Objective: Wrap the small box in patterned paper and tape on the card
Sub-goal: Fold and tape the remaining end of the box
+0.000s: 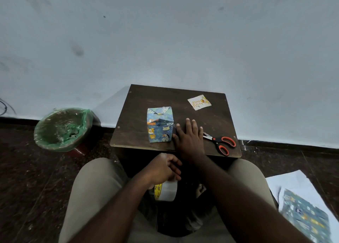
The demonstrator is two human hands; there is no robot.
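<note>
A person sits on a dark speckled floor facing a white wall, with 1 low dark wooden table [139, 103] in front of the knees, seen from above. At the far left a round bin [53, 147] lined with a green plastic bag stands on the floor against the wall. On the left half of the table stands the small box [159, 127], upright and already covered in blue patterned paper printed with cartoon animals, its folded flaps meeting on the top face. Below the near edge of the table, over the lap, the left hand [162, 166] is curled over the top of a roll of clear tape [167, 191] with a yellow inner core and grips it. The 2 hands are apart. The right hand [189, 140] lies flat on the table just right of the box, fingers straight and spread, holding nothing, with the thumb at the box's right side. Toward the far right corner of the table lies a small white card [199, 102] with gold lettering and balloons. Near the right front corner lie scissors [220, 142] with orange handles, the blade tips beside the right hand. On the floor at the far right, a spare sheet of patterned paper [304, 217] lies on a white sheet [291, 182].
</note>
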